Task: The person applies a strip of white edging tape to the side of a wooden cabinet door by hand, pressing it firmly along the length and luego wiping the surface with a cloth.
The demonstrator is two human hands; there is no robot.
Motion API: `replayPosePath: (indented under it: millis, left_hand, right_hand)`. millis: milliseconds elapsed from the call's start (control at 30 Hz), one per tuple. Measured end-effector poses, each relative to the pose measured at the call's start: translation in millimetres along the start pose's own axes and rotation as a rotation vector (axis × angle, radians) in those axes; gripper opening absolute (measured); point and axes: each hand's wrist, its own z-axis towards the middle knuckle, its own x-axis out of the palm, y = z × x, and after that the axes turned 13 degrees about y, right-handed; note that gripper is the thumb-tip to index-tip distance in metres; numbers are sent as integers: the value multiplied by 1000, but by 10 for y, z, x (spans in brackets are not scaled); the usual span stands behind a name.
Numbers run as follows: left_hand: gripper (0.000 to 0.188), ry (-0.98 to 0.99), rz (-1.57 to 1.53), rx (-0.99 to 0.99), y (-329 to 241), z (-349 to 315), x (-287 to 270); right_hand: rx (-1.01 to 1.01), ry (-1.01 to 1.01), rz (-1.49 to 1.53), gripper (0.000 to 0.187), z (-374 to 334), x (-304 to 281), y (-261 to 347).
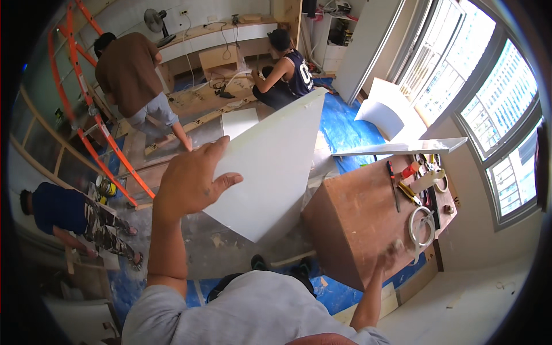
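Note:
My left hand (192, 178) grips the upper left edge of a white panel (270, 167). Its fingers go over the far side while the thumb lies along the near face. The panel stands tilted in front of me. Over the top of a brown plywood box (359, 213), my right hand (394, 254) is smeared by motion, and its fingers do not show plainly. Nearest to it lies a coil of white strip (421, 226). Also on the box are a screwdriver (393, 179), yellow-handled pliers (409, 194) and a pale bottle (428, 180).
Two people (129, 75) work by a long bench (213, 31) at the back; another person (63, 215) is at the left. An orange ladder (92, 109) stands back left. Blue sheeting (351, 123) covers part of the floor. A long white board (402, 148) lies behind the box.

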Motion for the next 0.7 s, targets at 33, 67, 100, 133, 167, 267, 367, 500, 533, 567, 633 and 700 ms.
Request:
replayPosePath:
  millis: [33,67,100,133,167,267,367,500,533,567,633,700]
  left_hand:
    - [75,-17,24,9,77,1,26]
    - [76,-32,55,17,123,-3,31]
    - [75,-5,40,2,118,17,9]
    - [74,22,33,-13,86,46,-27]
    - [73,54,29,-19,56,92,-50]
    - [70,17,20,-88,105,23,37]
    - [69,44,-28,-92,-34,78,-47]
    - [67,14,-51,-101,52,126,-8]
    - [66,23,-64,-139,45,134,-21]
    - [65,39,-77,-183,49,110,-15]
    - [62,7,-126,-142,61,138,-16]
    - [62,8,-184,-134,58,128,10]
  right_hand:
    - [-42,46,-57,39,164,287,192]
    - [-89,87,-104,39,277,571,343]
    - [-110,139,-120,39,363,839,424]
    - [-86,257,-77,40,414,1071,497]
    - [-52,373,-35,41,411,1281,536]
    - [66,825,-144,43,385,1324,1380]
    - [-22,730,-132,44,99,1336,1107]
    - [-182,709,-179,44,-583,842,586]
    - [-144,695,-169,44,-748,566,497]
    - [-106,691,-160,45,-968,201,396]
    - [-51,650,-269,44,-1532,-468,-10]
    - [-17,549,-266,37,-1921,-1096,-472]
